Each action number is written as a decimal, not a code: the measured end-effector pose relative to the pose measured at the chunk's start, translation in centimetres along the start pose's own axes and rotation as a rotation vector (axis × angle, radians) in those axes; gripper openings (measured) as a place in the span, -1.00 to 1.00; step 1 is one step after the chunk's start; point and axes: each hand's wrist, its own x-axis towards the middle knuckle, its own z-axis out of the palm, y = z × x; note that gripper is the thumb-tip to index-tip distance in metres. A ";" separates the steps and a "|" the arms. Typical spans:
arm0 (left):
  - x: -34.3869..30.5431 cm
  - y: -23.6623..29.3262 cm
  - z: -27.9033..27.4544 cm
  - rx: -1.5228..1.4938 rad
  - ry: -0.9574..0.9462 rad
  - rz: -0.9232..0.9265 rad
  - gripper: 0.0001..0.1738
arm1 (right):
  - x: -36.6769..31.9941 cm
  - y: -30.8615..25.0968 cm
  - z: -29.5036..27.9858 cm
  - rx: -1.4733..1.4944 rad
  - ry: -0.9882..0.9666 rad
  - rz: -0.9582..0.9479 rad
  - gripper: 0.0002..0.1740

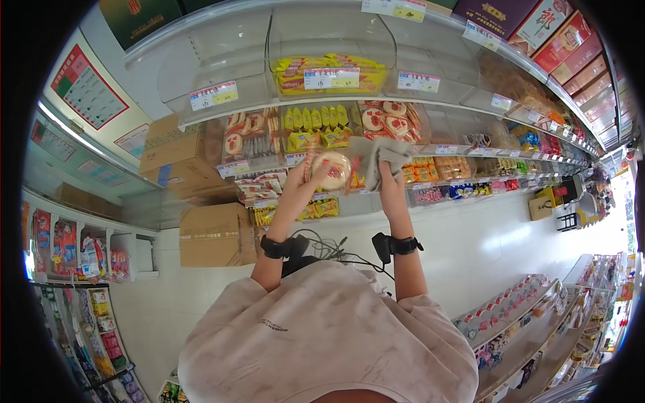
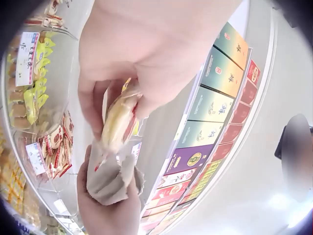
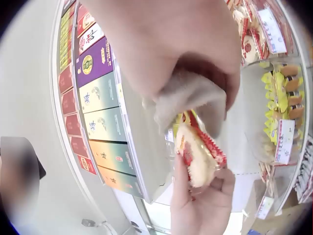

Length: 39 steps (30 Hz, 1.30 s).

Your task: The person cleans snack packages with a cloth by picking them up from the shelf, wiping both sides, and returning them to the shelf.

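My left hand [image 1: 297, 189] grips a round, pale pastry in a clear wrapper with red print [image 1: 331, 170], thumb on one side and fingers on the other. A crumpled grey cloth [image 1: 395, 158] is held in my right hand [image 1: 389, 187], bunched between thumb and fingers. In the left wrist view the wrapped pastry [image 2: 116, 125] is edge-on, right above the cloth [image 2: 110, 182]. From the right wrist, the cloth [image 3: 190, 100] overlaps the upper end of the wrapper. Both hands are raised in front of the snack shelves.
Clear bins hold similar red-printed packets [image 1: 392, 121] and yellow-wrapped snacks [image 1: 316, 119]. Price tags [image 1: 332, 78] line the shelf edges. Cardboard boxes [image 1: 216, 235] stand at the left, with black cables [image 1: 327, 246] below my hands. Gift boxes [image 2: 215, 103] fill the top shelf.
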 end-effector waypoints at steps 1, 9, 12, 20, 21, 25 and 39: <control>-0.1 0.2 -0.1 0.011 -0.090 -0.034 -0.58 | -0.4 0.1 -0.1 -0.038 -0.061 0.032 -0.71; -0.3 -1.5 -1.1 -0.189 0.094 -0.084 -0.59 | -1.9 -0.1 4.6 0.005 -0.113 0.052 -0.71; -0.6 -2.6 -2.4 -0.352 0.146 -0.118 -0.56 | -2.5 0.7 5.7 0.085 -0.126 0.086 -0.68; -2.1 -4.5 -5.8 -0.466 0.359 0.067 -0.63 | -4.6 -0.8 10.0 -0.008 -0.350 0.069 -0.61; -2.5 -4.5 -6.3 -0.444 0.364 0.071 -0.64 | -4.5 -0.3 9.8 -0.029 -0.373 0.077 -0.61; -3.9 -3.2 -7.8 -0.428 0.360 0.072 -0.67 | -3.7 0.5 10.2 0.188 -0.123 0.129 -0.67; -2.9 -4.3 -5.8 -0.090 0.323 0.202 -0.51 | -3.4 -2.0 11.8 -0.308 -0.349 -0.063 -0.44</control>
